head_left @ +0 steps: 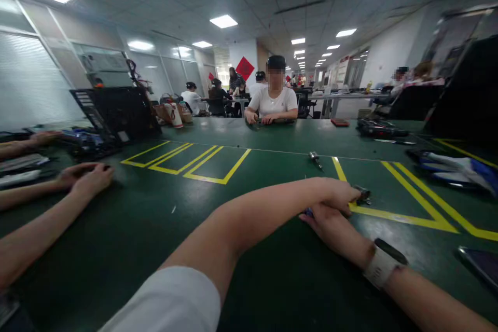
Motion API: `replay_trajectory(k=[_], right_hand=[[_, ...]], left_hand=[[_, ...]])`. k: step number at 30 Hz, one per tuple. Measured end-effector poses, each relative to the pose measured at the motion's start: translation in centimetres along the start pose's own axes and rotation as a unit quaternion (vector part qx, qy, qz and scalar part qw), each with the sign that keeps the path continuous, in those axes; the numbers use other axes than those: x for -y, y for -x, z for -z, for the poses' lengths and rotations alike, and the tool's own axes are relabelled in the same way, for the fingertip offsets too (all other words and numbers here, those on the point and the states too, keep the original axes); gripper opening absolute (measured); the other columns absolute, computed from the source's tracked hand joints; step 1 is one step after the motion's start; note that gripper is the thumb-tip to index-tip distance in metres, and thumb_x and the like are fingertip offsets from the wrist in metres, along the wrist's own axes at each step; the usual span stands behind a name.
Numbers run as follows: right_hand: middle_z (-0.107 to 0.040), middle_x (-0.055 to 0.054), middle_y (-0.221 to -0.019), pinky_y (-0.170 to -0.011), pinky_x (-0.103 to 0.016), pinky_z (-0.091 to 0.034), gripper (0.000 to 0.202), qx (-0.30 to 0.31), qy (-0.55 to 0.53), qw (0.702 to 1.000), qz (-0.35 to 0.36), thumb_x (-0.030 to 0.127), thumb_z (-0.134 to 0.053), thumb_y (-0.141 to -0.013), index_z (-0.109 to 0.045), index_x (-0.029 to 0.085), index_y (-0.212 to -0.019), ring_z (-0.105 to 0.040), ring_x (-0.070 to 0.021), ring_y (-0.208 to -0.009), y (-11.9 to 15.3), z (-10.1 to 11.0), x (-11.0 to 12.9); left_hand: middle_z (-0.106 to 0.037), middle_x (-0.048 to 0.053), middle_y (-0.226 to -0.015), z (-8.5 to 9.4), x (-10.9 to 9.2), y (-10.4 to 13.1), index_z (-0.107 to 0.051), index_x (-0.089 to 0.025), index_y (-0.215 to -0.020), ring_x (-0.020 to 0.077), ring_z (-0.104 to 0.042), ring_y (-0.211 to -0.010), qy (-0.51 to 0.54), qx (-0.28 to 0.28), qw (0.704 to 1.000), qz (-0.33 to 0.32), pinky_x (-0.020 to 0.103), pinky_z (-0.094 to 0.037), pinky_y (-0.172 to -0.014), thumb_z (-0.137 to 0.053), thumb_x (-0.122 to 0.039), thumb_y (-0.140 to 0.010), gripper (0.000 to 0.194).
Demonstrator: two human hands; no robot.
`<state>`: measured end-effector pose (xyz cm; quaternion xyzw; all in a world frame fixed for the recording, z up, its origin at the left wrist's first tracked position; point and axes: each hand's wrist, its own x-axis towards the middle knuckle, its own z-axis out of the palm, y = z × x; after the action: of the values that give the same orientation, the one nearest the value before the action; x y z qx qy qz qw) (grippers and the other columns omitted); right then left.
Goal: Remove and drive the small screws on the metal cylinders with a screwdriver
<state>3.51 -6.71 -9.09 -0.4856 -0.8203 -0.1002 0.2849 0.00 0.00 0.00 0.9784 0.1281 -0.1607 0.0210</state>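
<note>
At the near edge, the left arm, in a white sleeve (167, 301), crosses in front of the body and blocks part of the green table (264, 275). A dark flat device (480, 264) is cut off by the right edge, and a blurred dark thing (13, 311) is cut off at the bottom left corner.

Farther in, the right hand (329, 220), with a watch (387, 262) on its wrist, lies partly under the left hand (338, 194). Its fingers are bent, and a blue bit (309, 211) shows beside them; the rest is hidden, so how far it is closed cannot be told. The left hand's fingers curl down at a small dark metal piece (362, 195), beside the yellow tape (392, 216); they cover part of it, and whether they pinch it is unclear.

To the left, a co-worker's hands (91, 179) are together, anything inside them hidden. Blue-and-white gloves (462, 168) lie at the right. Beyond the hands, a small metal part (316, 160) lies on the table.

Farther off, a black tangled heap (379, 128) and a red item (340, 122) lie near the far edge. A person (274, 104) sits across the table, holding something too small to make out.
</note>
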Motion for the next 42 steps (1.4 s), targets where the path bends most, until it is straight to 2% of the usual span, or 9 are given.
replay_trajectory(k=[6, 10, 14, 19, 23, 29, 35, 42], right_hand=[[-0.061, -0.020, -0.115, -0.091, -0.050, -0.047, 0.037, 0.008, -0.017, 1.000, 0.019, 0.021, -0.051, -0.082, -0.045, 0.013, -0.118, -0.057, -0.0334, -0.111, -0.2, 0.7, 0.6], [-0.064, -0.018, -0.109, -0.086, -0.048, -0.050, 0.034, 0.013, -0.028, 0.999, 0.019, 0.019, -0.053, -0.082, -0.048, 0.014, -0.115, -0.062, -0.0314, -0.103, -0.4, 1.0, 0.7], [-0.065, -0.014, -0.102, -0.082, -0.045, -0.052, 0.027, 0.017, -0.027, 0.999, 0.016, 0.016, -0.056, -0.081, -0.051, 0.016, -0.107, -0.063, -0.0284, -0.095, -0.3, 0.9, 0.3], [-0.065, -0.014, -0.099, -0.079, -0.046, -0.051, 0.027, 0.015, -0.019, 1.000, 0.011, 0.016, -0.058, -0.081, -0.052, 0.015, -0.107, -0.062, -0.0288, -0.093, -0.2, 0.7, 0.2], [-0.064, -0.014, -0.100, -0.078, -0.045, -0.051, 0.026, 0.018, -0.019, 1.000, 0.014, 0.017, -0.057, -0.082, -0.052, 0.015, -0.108, -0.061, -0.0279, -0.091, -0.2, 0.7, 0.3], [-0.063, -0.013, -0.100, -0.076, -0.043, -0.050, 0.026, 0.036, -0.019, 0.999, 0.015, 0.017, -0.057, -0.082, -0.051, 0.015, -0.108, -0.059, -0.0268, -0.088, -0.2, 1.0, 0.3], [-0.062, -0.011, -0.098, -0.074, -0.041, -0.051, 0.026, 0.062, -0.028, 0.998, 0.015, 0.016, -0.057, -0.083, -0.051, 0.016, -0.108, -0.059, -0.0247, -0.084, 0.0, 1.9, 0.4], [-0.062, -0.008, -0.097, -0.069, -0.038, -0.051, 0.021, 0.098, -0.050, 0.994, 0.017, 0.021, -0.054, -0.085, -0.054, 0.020, -0.106, -0.059, -0.0223, -0.081, 0.9, 3.6, -0.2]], left_hand=[[-0.061, 0.014, -0.106, 0.2, 0.3, -0.1, -0.060, -0.007, -0.105, 0.0190, -0.056, -0.085, 0.007, 0.004, 1.000, 0.006, 0.027, -0.041, -0.067, -0.043, -0.011, -0.085, 0.026], [-0.065, 0.009, -0.094, 0.3, 1.1, -0.1, -0.063, -0.009, -0.093, 0.0176, -0.055, -0.077, 0.022, 0.012, 1.000, 0.012, 0.028, -0.040, -0.065, -0.046, -0.006, -0.079, 0.022], [-0.066, 0.007, -0.087, 0.2, 2.1, -1.0, -0.063, -0.011, -0.086, 0.0165, -0.055, -0.074, 0.038, 0.021, 0.999, 0.025, 0.027, -0.040, -0.063, -0.048, -0.007, -0.078, 0.018], [-0.066, 0.006, -0.089, -0.2, 3.0, -1.4, -0.062, -0.011, -0.086, 0.0156, -0.057, -0.074, 0.072, 0.026, 0.997, 0.021, 0.024, -0.041, -0.061, -0.058, -0.021, -0.079, 0.014], [-0.067, 0.004, -0.088, -0.3, 3.3, -1.4, -0.063, -0.012, -0.082, 0.0142, -0.057, -0.075, 0.091, 0.021, 0.995, 0.015, 0.023, -0.042, -0.063, -0.062, -0.011, -0.073, 0.009], [-0.067, 0.004, -0.073, -0.2, 3.9, -1.5, -0.065, -0.011, -0.072, 0.0150, -0.058, -0.064, 0.106, 0.009, 0.994, 0.037, 0.026, -0.045, -0.063, -0.058, 0.001, -0.066, 0.016], [-0.066, 0.006, -0.068, -0.5, 5.5, -0.4, -0.067, -0.008, -0.070, 0.0158, -0.058, -0.058, 0.130, 0.006, 0.989, 0.069, 0.031, -0.049, -0.064, -0.057, 0.002, -0.065, 0.015], [-0.068, 0.005, -0.075, -1.9, 7.9, 1.8, -0.068, -0.010, -0.072, 0.0147, -0.061, -0.067, 0.199, -0.012, 0.974, 0.111, 0.029, -0.052, -0.070, -0.061, -0.004, -0.067, 0.011]])
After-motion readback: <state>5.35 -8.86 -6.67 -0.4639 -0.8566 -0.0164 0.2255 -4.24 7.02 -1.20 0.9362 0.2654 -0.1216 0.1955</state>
